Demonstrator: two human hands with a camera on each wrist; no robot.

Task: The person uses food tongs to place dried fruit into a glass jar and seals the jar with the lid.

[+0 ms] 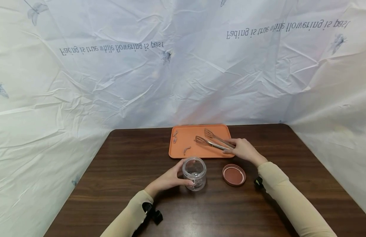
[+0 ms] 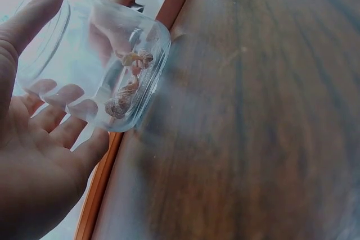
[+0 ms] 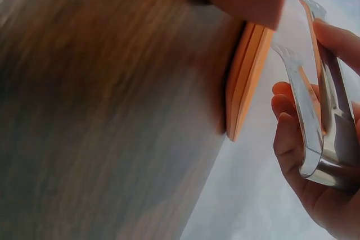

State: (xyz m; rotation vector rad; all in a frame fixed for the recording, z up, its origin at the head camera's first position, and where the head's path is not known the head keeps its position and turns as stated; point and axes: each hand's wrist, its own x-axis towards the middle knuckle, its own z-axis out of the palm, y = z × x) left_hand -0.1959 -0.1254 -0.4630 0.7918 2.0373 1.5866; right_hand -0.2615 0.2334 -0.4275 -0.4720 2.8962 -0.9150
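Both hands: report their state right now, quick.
Left hand: closed around the clear jar, holding it.
Right hand: closed on the metal tongs, holding them with their two tips apart.

A makeshift recording booth, its wider building not identifiable, is suggested by a dark wood-grain table point(image 1: 129, 154) enclosed on three sides by creased, flower-printed white sheeting point(image 1: 183, 85), and by two black wrist-worn devices point(image 1: 157, 217).

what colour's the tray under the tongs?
Orange tray; shows best in the head view.
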